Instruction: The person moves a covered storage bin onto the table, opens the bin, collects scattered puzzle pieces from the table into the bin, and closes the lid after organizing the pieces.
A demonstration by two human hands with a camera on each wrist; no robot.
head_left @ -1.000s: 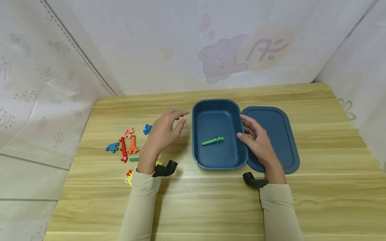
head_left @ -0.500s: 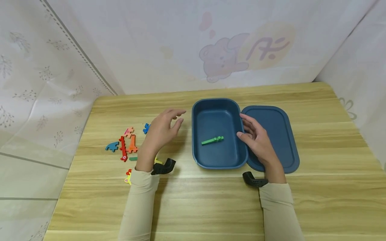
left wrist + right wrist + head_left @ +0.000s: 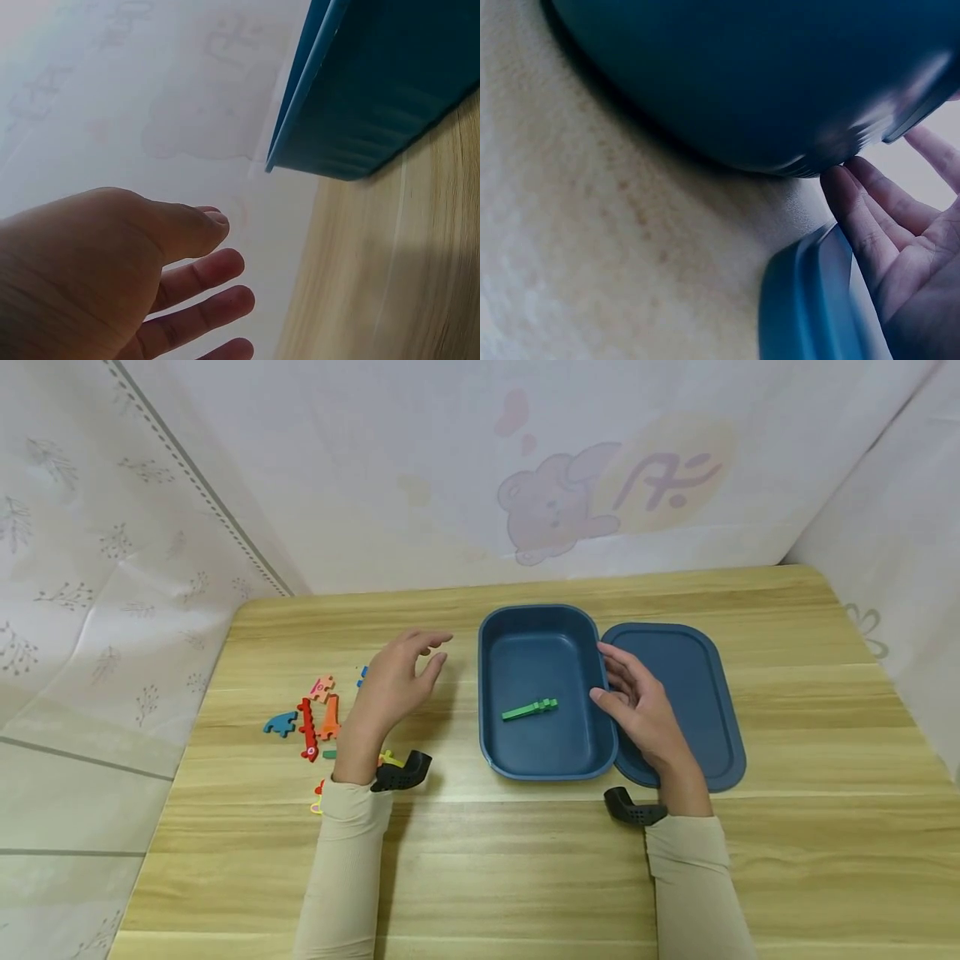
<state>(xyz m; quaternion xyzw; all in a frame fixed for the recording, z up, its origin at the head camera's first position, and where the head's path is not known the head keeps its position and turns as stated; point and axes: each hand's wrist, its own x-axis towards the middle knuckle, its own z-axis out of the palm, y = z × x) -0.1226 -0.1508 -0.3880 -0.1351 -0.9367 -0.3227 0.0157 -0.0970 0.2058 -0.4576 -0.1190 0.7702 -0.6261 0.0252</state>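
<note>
In the head view, a deep blue plastic box [image 3: 525, 668] stands mid-table, and a green clothes-peg-shaped stick [image 3: 530, 709] lies on its floor. My right hand [image 3: 637, 714] holds the box's right side, thumb over the rim and fingers against the outer wall; the right wrist view shows fingertips touching that wall. My left hand [image 3: 393, 685] hovers left of the box, holding nothing, its thumb and fingers apart. Beneath and beside it lie small puzzle pieces: a red strip [image 3: 308, 731], an orange piece [image 3: 330, 718], a pink piece [image 3: 322, 687] and a teal piece [image 3: 281, 724].
A blue lid [image 3: 686, 693] lies flat right of the box, partly under my right hand. More pieces, yellow [image 3: 392, 758] and blue [image 3: 362, 676], are partly hidden by my left hand and wrist. A patterned curtain [image 3: 420, 477] rises behind the wooden table [image 3: 510, 877].
My left hand has drifted left, away from the box and further over the puzzle pieces. The right hand, the box and the green stick have stayed put.
</note>
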